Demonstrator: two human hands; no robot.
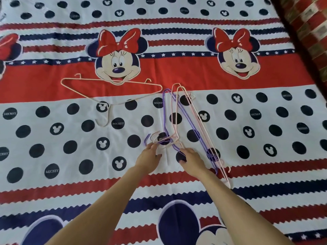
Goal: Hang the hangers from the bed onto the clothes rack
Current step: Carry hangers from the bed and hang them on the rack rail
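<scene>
A stack of thin pink and purple hangers (pixel 194 124) lies on the bed sheet (pixel 53 138), its long sides running from upper middle to lower right. Their hooks (pixel 160 138) bunch together at the stack's left corner. My left hand (pixel 149 159) reaches to those hooks, fingertips touching them, fingers spread. Palm down, my right hand (pixel 190 160) rests on the stack's near side, fingers over a purple wire. One pale pink hanger (pixel 113 91) lies apart at the upper left, flat on the sheet. The clothes rack is out of sight.
The cartoon-print sheet in red, white and navy covers almost the whole view. A red and cream brick-pattern surface (pixel 311 23) with a dark edge runs along the upper right corner.
</scene>
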